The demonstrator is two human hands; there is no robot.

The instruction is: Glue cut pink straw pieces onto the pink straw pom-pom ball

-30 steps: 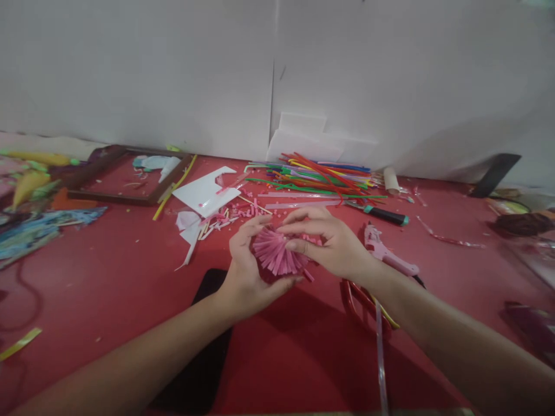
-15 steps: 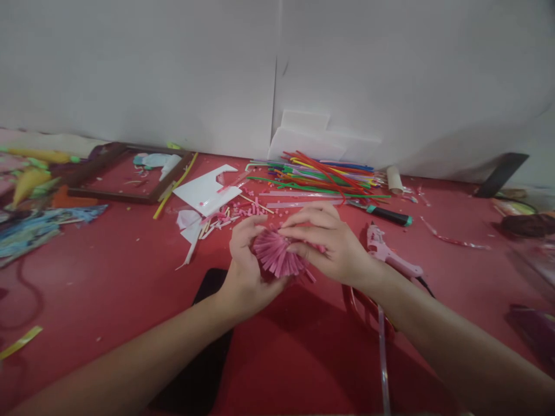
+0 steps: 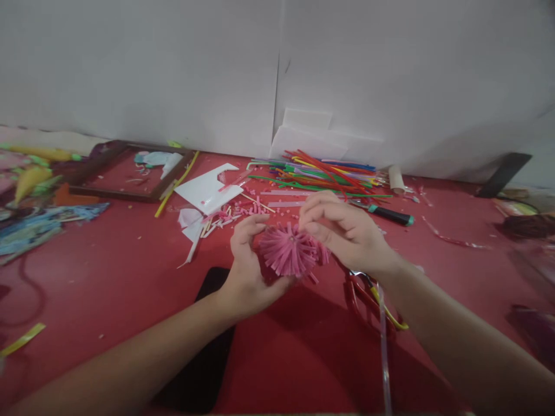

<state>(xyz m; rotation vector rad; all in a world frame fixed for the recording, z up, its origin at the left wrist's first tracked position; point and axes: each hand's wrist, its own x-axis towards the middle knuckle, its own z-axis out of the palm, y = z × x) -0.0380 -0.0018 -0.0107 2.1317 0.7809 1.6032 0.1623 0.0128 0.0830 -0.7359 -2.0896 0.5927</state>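
Note:
My left hand (image 3: 247,268) cups a pink spiky ball made of short straw pieces (image 3: 288,254) from below and the left, fingers curled round it. My right hand (image 3: 347,234) hovers at the ball's upper right, its fingertips pinched together on one of the pink pieces near the top. Both hands are just above the red table (image 3: 108,277).
A heap of coloured straws (image 3: 321,170) lies at the back by the white wall. Pink cuttings and a white card (image 3: 208,193) lie to the left of it. A knife with a black-and-teal handle (image 3: 385,215), red-handled scissors (image 3: 368,300), a dark phone (image 3: 203,341) and a wooden frame (image 3: 125,173) surround the hands.
My right hand lifted off the ball's front and moved up and to the right, uncovering the spikes. The pink glue gun behind it is now hidden by the hand.

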